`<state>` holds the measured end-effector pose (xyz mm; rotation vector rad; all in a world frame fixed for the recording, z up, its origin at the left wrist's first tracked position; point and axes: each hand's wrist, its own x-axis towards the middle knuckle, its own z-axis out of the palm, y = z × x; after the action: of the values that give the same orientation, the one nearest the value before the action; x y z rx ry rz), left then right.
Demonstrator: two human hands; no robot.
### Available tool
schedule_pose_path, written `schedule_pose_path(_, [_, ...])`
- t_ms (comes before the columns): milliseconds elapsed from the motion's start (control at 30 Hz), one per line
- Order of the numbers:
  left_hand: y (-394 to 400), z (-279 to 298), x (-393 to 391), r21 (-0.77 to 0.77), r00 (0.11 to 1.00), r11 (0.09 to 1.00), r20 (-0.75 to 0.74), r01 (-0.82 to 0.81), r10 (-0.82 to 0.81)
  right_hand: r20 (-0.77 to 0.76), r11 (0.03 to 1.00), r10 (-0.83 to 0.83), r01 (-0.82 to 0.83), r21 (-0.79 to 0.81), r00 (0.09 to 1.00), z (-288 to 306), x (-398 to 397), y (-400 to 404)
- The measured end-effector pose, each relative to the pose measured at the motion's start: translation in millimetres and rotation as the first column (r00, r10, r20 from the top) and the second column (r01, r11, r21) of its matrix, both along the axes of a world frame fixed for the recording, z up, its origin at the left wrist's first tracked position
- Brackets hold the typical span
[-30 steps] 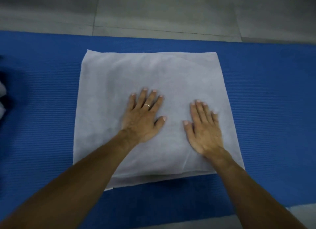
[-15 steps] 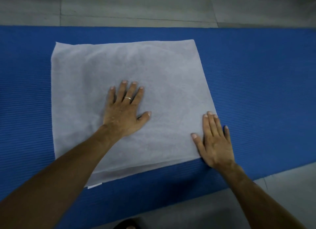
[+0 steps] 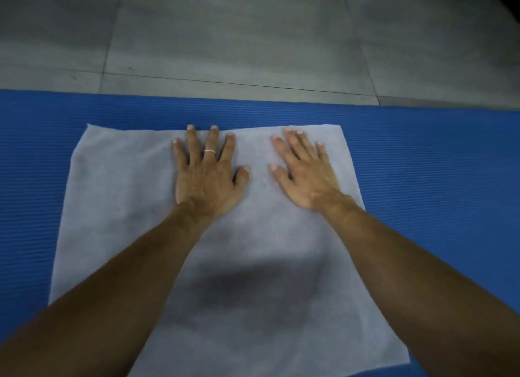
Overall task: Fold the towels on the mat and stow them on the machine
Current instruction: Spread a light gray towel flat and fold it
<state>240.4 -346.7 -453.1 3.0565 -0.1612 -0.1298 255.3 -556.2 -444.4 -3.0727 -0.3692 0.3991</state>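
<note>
So both hands are just lying flat, nothing pinched or grabbed: the left hand (image 3: 206, 176) is spread palm-down with straight fingers (image 3: 192, 140) on the pale grey-white towel (image 3: 253, 264), and there's a thin silvery ring (image 3: 210, 151) on one finger. The right hand (image 3: 305, 175) is doing the same thing just beside it, palm down, fingers a bit fanned, sitting nearer the towel's right edge. The fingertips of both hands reach pretty much to the far edge of the cloth. The towel itself is a roughly square sheet, looks soft and slightly fuzzy, matte, smoothed out with barely any wrinkles, and a dark soft shadow falls across the middle of it between the forearms. It lies flat on a bright blue foam mat (image 3: 436, 165) with fine ribbed lines running across its surface. Beyond the mat's far edge there's a dull grey tiled floor (image 3: 239, 38) with thin dark joints between big slabs.
</note>
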Motion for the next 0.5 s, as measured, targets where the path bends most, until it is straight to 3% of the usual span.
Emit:
schedule_pose_path(67, [-1.2,-0.5,-1.6,0.011,1.000,1.000,-0.030,0.005,-0.004,-0.041,0.980,-0.194,0.192,-0.057,0.980,2.5,26.0,-26.4])
schedule_pose_path(133, [-1.8,2.6,0.0,-0.008,0.999,1.000,-0.054,0.001,-0.002,-0.020,0.961,-0.266,0.264,-0.077,0.964,9.8,37.8,-34.6])
schedule_pose_path(200, [-1.5,4.8,2.1,-0.026,0.996,1.000,-0.086,0.006,-0.008,0.045,0.997,-0.070,0.072,-0.035,0.997,16.5,24.1,-29.2])
schedule_pose_path(267, [-1.3,2.3,2.6,-0.013,0.995,1.000,-0.096,0.008,-0.010,0.001,0.972,0.233,-0.233,-0.020,0.973,12.8,-4.2,-36.6])
schedule_pose_path(300, [-1.0,1.5,2.3,-0.002,0.995,1.000,-0.104,0.007,-0.007,-0.041,0.963,0.267,-0.269,-0.034,0.963,11.6,-10.5,-51.4])
schedule_pose_path(400, [-2.0,3.0,5.7,0.013,0.993,1.000,-0.120,0.005,-0.004,-0.062,0.998,-0.002,-0.002,-0.068,0.998,13.2,11.8,-104.7])
schedule_pose_path(500, [-3.0,7.0,5.2,0.049,0.988,0.998,-0.152,0.024,-0.016,-0.104,0.997,0.024,-0.032,-0.072,0.994,15.4,28.5,-125.4])
